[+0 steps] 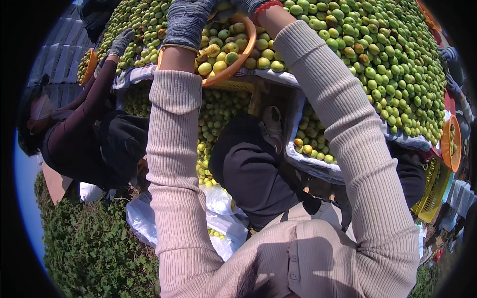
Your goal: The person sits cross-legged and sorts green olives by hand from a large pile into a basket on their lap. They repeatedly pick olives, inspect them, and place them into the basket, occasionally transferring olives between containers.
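Observation:
Both my hands wear grey knit gloves and reach to the top edge of the view. My left hand (189, 23) is over the left side of an orange plastic basket (250, 41) that holds green and yellowish jujube-like fruit (220, 48), some with brown patches. My right hand (253, 5), with a red band at the wrist, is just beyond the basket's far right rim. The fingers of both hands are largely cut off by the frame, so their grip cannot be told. A large heap of green fruit (372, 48) spreads around the basket on a cloth-edged table.
At the left a co-worker (82, 123) reaches over the heap beside another orange basket (90, 67). A cloth-lined crate of fruit (316, 164) stands below the table edge, near my legs. Another person's gloved hands (449, 56) and an orange basket (451, 143) are at the right, above yellow crates (428, 197).

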`<state>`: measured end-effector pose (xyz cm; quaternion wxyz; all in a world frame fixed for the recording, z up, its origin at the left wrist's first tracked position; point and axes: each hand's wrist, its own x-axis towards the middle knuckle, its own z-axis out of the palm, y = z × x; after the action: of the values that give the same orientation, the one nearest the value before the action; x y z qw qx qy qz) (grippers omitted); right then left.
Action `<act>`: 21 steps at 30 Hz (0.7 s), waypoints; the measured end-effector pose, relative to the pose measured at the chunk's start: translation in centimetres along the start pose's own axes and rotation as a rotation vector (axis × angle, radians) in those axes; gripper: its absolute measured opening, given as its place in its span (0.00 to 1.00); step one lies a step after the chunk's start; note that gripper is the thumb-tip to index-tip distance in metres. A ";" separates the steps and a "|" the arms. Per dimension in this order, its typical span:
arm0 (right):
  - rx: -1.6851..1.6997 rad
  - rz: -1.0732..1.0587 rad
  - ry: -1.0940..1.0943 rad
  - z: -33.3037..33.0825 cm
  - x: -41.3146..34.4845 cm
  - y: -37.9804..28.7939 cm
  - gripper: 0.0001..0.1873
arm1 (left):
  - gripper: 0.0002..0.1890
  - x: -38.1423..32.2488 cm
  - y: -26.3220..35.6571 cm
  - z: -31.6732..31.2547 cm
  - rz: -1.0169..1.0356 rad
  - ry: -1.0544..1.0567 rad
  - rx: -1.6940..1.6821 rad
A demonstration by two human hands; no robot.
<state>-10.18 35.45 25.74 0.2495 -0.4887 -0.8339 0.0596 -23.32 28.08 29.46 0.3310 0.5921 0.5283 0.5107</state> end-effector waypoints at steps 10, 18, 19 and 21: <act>-0.238 -0.030 0.243 -11.3 -33.9 11.0 0.25 | 0.21 -22.1 2.3 22.7 -0.016 -0.238 -0.427; 0.316 1.027 -0.160 0.3 -52.4 15.1 0.26 | 0.22 -36.4 -10.5 34.0 -0.693 -0.522 -0.200; 0.298 0.995 -0.137 1.5 -52.9 15.6 0.25 | 0.22 -36.2 -11.9 34.5 -0.643 -0.562 0.044; 0.259 0.931 -0.092 3.1 -53.0 16.4 0.24 | 0.26 -36.2 -13.5 34.6 -0.576 -0.517 0.003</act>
<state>22.30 -0.48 -1.57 0.2179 -0.7718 -0.5224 0.2895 8.76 1.33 -1.31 0.5821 0.5292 0.5729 0.2301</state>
